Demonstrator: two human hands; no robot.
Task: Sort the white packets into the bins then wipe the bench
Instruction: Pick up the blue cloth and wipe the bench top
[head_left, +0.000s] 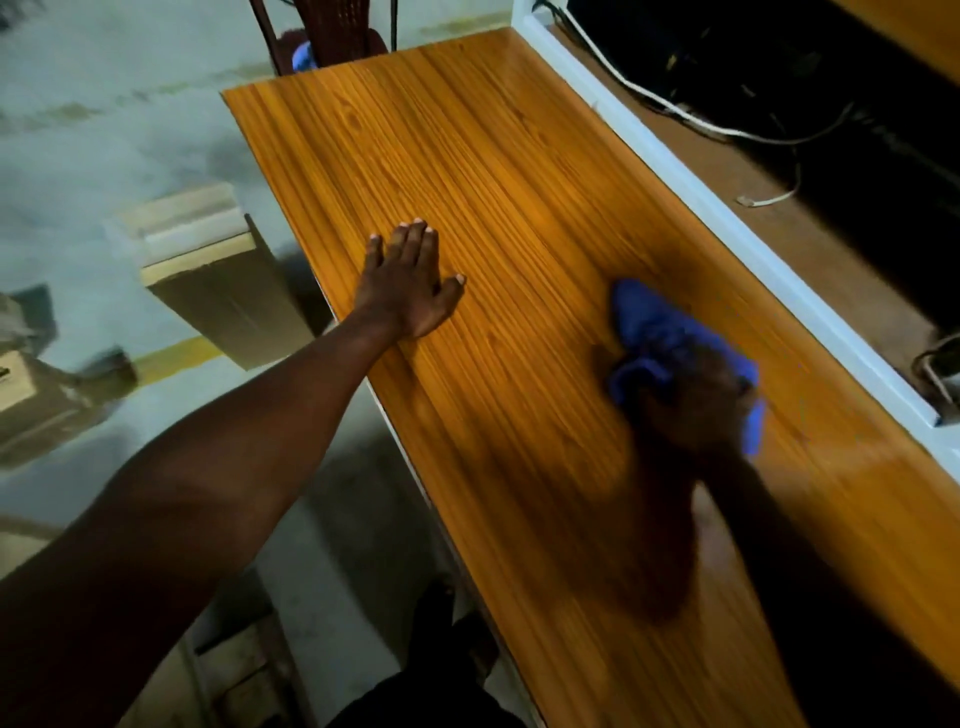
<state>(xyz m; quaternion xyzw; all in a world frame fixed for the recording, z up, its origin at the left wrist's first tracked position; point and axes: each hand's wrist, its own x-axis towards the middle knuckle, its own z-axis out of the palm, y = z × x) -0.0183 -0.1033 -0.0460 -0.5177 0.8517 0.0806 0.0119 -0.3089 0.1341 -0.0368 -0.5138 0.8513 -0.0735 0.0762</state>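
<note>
The orange wood-grain bench (467, 156) runs from the far middle to the near right. My left hand (410, 286) lies flat on it near its left edge, fingers straight and spread. My right hand (696, 400) is blurred and presses a blue cloth (654, 322) onto the bench near the right side; its fingers look curled over the bunched cloth. No white packets are in view.
Cardboard boxes (218, 270) stand on the grey floor to the left of the bench. A white frame (727, 218) borders the bench's right side, with cables (691, 117) on a brown surface beyond. A dark red chair (332, 36) stands at the far end.
</note>
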